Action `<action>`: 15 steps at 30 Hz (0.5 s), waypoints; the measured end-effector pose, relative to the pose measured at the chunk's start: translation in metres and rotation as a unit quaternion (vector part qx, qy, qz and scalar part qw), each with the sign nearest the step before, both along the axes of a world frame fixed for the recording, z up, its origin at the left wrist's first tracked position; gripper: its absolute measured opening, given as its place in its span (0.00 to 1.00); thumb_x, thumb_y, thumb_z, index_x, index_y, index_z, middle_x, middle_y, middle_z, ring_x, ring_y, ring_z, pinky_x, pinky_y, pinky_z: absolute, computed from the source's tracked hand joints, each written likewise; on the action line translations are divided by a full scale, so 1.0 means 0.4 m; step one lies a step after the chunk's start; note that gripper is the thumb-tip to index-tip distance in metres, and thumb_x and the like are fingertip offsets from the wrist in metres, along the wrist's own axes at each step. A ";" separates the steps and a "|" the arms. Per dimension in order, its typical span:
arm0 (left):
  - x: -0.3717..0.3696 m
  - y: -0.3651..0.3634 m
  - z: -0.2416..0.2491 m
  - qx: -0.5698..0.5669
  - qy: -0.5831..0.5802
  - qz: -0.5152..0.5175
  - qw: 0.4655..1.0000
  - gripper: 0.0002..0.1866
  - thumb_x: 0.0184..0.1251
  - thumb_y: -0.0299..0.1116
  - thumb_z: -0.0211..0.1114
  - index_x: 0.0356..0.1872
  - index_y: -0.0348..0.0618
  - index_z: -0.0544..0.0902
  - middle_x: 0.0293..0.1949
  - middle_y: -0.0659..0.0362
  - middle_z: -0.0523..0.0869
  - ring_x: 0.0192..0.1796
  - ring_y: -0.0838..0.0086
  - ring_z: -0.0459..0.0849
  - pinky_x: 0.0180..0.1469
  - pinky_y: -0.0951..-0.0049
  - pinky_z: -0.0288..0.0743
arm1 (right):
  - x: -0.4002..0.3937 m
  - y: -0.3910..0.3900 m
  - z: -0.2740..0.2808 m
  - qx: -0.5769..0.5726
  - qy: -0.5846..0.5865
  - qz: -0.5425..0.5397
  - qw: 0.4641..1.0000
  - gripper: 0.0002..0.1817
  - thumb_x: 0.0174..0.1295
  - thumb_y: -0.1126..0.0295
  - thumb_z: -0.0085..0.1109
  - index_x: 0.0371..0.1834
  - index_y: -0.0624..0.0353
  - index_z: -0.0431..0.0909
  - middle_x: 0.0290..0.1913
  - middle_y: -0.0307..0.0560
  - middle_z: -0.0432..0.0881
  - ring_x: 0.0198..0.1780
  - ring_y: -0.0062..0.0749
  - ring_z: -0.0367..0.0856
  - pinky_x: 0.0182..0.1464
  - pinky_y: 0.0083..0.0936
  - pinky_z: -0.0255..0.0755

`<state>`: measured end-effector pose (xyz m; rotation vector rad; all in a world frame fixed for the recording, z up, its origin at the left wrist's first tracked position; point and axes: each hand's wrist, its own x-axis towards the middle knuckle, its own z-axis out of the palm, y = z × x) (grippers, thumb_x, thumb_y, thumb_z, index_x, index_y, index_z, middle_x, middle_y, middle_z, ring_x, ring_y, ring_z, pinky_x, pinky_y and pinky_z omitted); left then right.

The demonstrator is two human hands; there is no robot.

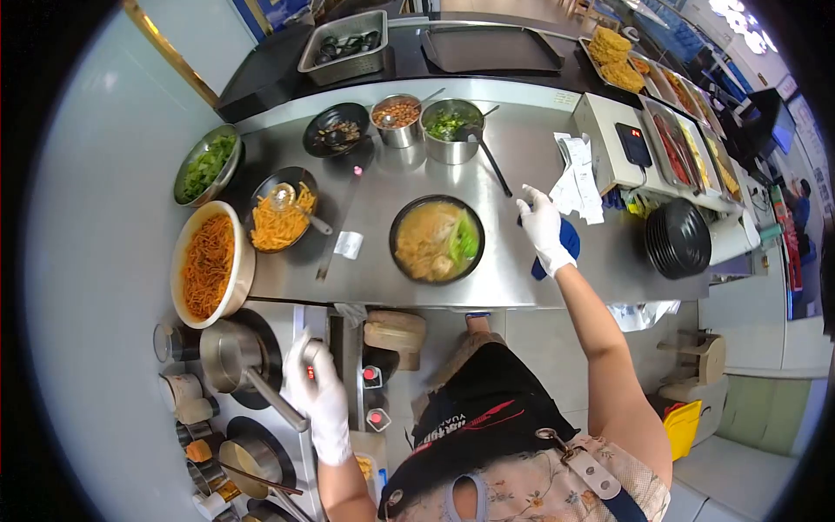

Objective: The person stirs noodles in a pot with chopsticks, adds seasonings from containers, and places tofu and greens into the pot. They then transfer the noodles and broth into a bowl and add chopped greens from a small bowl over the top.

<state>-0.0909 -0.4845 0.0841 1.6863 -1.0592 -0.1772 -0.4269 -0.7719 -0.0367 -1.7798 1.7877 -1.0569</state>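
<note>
My right hand, in a white glove, is over a dark blue cloth on the steel counter; its fingers are stretched out past the cloth and look open. My left hand, also gloved, is low on the left beside the handle of a saucepan. Its fingers are loosely bent and apart, not wrapped round the handle. Between my hands, farther forward, a black bowl holds noodle soup with green leaves on one side.
At the left stand bowls of shredded carrot, yellow strips and chopped greens. Steel pots of peanuts and scallions stand behind the soup. Paper slips and stacked black bowls lie right. Another pot is lower left.
</note>
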 end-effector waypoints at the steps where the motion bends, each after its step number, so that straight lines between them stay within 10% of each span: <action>1: -0.048 -0.094 0.014 0.007 -0.022 -0.034 0.999 0.15 0.64 0.16 0.60 0.51 0.34 0.80 0.41 0.55 0.83 0.40 0.73 0.80 0.48 0.75 0.75 | -0.009 -0.055 -0.023 0.025 0.068 -0.031 0.997 0.20 0.61 0.68 0.63 0.57 0.59 0.77 0.49 0.54 0.84 0.49 0.44 0.84 0.53 0.33 0.75; 9: -0.122 -0.480 -0.173 0.188 0.032 -0.040 0.981 0.10 0.67 0.26 0.63 0.47 0.37 0.82 0.36 0.55 0.83 0.36 0.73 0.81 0.43 0.74 0.76 | 0.020 -0.276 -0.159 0.184 0.183 0.064 0.964 0.16 0.60 0.63 0.62 0.48 0.59 0.79 0.47 0.58 0.82 0.50 0.54 0.81 0.52 0.41 0.74; 15: -0.089 -0.428 -0.346 0.239 0.006 0.017 0.971 0.09 0.71 0.28 0.59 0.46 0.36 0.82 0.39 0.51 0.84 0.38 0.67 0.83 0.44 0.69 0.77 | -0.071 -0.166 -0.092 0.064 0.039 0.160 0.984 0.10 0.62 0.70 0.58 0.45 0.60 0.79 0.41 0.59 0.82 0.43 0.55 0.82 0.47 0.40 0.75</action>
